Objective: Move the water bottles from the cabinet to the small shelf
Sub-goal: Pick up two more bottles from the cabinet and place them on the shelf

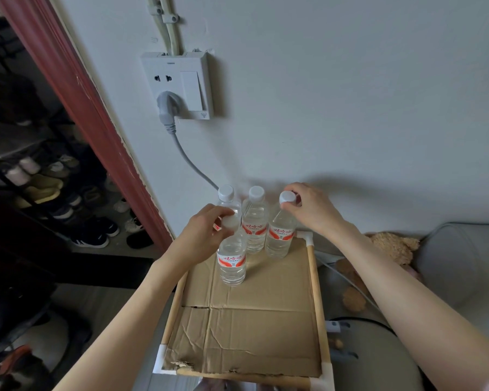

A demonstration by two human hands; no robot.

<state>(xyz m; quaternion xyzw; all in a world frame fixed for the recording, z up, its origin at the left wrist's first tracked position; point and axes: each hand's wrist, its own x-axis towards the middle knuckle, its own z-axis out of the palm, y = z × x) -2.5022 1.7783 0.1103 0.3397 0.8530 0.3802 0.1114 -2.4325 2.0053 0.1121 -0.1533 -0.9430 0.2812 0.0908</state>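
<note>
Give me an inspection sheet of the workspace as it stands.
Surface: small shelf topped with creased cardboard, torn at the near edge.
Job's things: four water bottles upright at the far end: back-left bottle, back-middle bottle, right bottle, front bottle.
Clutter: nothing seen on the shelf.
Grippers: left hand grips the front bottle's cap; right hand grips the right bottle's cap.
Cables: grey plug in the wall socket; its cord runs down behind the bottles.
Surroundings: shoe rack left, plush toy right.
</note>
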